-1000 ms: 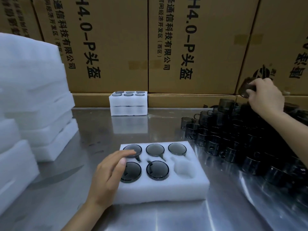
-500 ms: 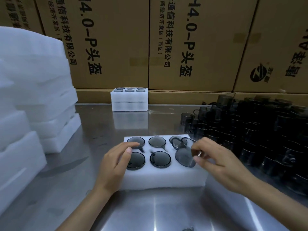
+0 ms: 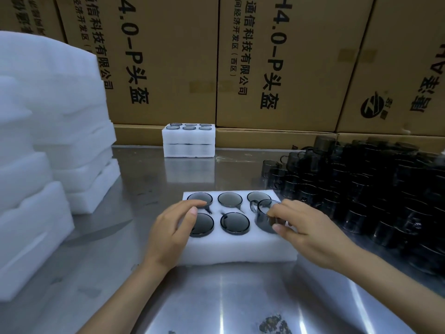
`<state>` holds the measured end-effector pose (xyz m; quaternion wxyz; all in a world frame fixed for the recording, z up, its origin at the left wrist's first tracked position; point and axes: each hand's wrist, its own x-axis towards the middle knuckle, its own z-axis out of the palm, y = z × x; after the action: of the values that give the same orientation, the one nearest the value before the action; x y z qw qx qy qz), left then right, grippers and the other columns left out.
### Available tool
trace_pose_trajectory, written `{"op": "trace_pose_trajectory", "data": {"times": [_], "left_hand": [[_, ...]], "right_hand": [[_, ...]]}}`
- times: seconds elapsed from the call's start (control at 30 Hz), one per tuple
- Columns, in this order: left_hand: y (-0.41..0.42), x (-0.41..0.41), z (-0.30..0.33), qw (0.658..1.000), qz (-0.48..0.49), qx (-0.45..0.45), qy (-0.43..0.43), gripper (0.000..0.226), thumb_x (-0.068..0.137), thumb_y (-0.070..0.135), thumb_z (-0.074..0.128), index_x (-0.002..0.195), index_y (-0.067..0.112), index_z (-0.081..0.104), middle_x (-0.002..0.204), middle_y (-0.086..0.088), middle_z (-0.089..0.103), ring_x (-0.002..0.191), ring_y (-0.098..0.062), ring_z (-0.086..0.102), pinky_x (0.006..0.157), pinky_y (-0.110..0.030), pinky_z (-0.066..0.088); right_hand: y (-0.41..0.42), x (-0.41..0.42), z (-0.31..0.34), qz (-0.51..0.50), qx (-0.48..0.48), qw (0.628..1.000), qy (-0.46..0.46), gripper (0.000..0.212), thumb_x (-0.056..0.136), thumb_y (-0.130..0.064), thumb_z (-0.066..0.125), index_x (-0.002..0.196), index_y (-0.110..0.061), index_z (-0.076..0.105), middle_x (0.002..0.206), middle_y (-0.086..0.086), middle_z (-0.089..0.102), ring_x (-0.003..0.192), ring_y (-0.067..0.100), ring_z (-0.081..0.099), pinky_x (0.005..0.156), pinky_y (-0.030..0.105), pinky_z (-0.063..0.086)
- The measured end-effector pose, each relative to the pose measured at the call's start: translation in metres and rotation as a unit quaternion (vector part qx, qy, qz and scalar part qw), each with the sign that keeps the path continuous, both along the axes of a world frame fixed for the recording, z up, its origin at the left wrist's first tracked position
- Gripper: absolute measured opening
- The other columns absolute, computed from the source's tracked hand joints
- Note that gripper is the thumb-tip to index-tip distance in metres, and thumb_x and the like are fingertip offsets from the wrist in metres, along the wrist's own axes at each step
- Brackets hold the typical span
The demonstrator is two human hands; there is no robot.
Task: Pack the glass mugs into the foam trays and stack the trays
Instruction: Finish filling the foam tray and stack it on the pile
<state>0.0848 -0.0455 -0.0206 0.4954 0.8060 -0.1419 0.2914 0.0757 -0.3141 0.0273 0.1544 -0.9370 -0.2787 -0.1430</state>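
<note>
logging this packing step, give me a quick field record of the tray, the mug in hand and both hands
tray: white foam tray on the metal table, five pockets filled
mug in hand: dark glass mug, over near-right pocket, not yet seated
right hand: pinches that mug
left hand: rests on tray, fingers straight
loose mugs: heaped on right
finished trays: two stacked at back

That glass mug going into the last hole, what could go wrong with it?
1. The right hand holds the mug tilted over the last hole of the foam tray; it might jam crooked instead of sliding in.
2. It sits close to the neighbouring mug; a bump could chip the glass.
3. The big pile of mugs lies right beside that arm; a careless swing might knock some over.
</note>
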Motion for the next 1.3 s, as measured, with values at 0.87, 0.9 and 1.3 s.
{"op": "trace_pose_trajectory", "data": {"times": [0.87,0.9,1.3], "left_hand": [[-0.071,-0.003,0.026,0.854,-0.152,0.495,0.05,0.085,0.084,0.067,0.027,0.153,0.023,0.004,0.159,0.013,-0.002,0.144,0.002,-0.005,0.108,-0.015,-0.018],[-0.07,-0.002,0.025,0.854,-0.153,0.495,0.048,0.085,0.084,0.067,0.027,0.153,0.023,0.004,0.159,0.013,-0.002,0.144,0.002,-0.006,0.108,-0.014,-0.019],[-0.032,-0.021,0.032,0.965,-0.083,0.249,0.023,0.06,0.081,0.063,0.049,0.137,0.052,0.029,0.138,0.043,0.028,0.126,0.025,0.02,0.108,-0.011,0.022]], "right_hand": [[-0.016,0.014,-0.034,-0.002,-0.045,0.999,0.019,0.057,0.09,-0.053,0.024,0.145,-0.041,0.023,0.14,-0.04,0.004,0.134,-0.022,-0.002,0.111,0.008,0.003],[-0.016,0.014,-0.035,-0.001,-0.046,0.999,0.018,0.059,0.089,-0.056,0.021,0.145,-0.041,0.023,0.141,-0.04,0.004,0.134,-0.022,-0.001,0.11,0.007,0.002],[-0.015,-0.013,-0.048,-0.066,0.403,0.895,0.179,0.058,0.078,-0.048,0.052,0.133,-0.044,0.035,0.141,-0.028,0.033,0.131,-0.012,0.028,0.103,0.009,0.025]]}}
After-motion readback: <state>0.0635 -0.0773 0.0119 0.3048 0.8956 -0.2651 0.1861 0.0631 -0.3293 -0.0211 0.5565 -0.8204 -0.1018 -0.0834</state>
